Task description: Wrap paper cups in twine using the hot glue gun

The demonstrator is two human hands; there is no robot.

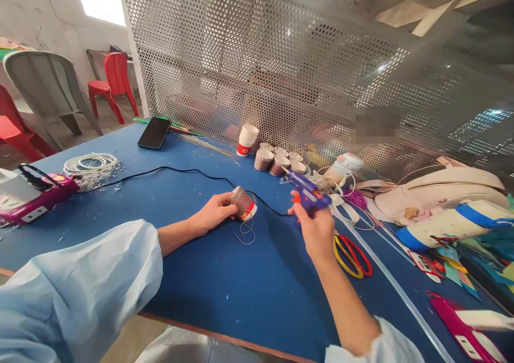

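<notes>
Head view, left hand (214,213): is grasping the string-wound cup (241,201), tilting it above the blue table (241,299).
Head view, right hand (317,232): is gripping the purple glue gun (308,190), nozzle pointing toward the wrapped cups (264,159).
Cup: is showing bare red-and-white at one end, beside the black cord (193,170).
String tail (246,243): is curling loose.
Doing it well: probably means holding steady, gluing thinly, keeping fingers off the nozzle, tail untangled.
</notes>
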